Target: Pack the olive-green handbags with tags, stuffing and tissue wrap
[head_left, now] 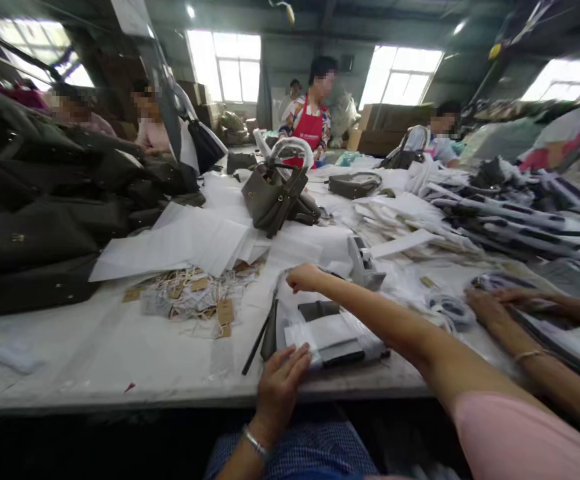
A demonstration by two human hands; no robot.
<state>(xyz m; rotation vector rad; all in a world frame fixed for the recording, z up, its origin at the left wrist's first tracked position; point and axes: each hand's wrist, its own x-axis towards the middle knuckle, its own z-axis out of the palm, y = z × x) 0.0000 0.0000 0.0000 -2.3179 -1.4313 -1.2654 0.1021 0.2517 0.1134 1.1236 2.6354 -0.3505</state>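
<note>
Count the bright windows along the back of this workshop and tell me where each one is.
4: a far-left window, a left-of-centre window, a right-of-centre window and a far-right window. Others may be hidden.

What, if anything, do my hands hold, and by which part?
Cannot be told: your left hand touches the wrapped bag near its left end; your right hand is curled, its palm hidden.

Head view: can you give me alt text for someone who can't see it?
A person's left hand touches the white wrapping on a dark bag lying on a table, while the curled right hand is over the bag's far side. Left and beyond are brown tags, white sheets and a dark handbag; a co-worker's hands are at right.
</note>
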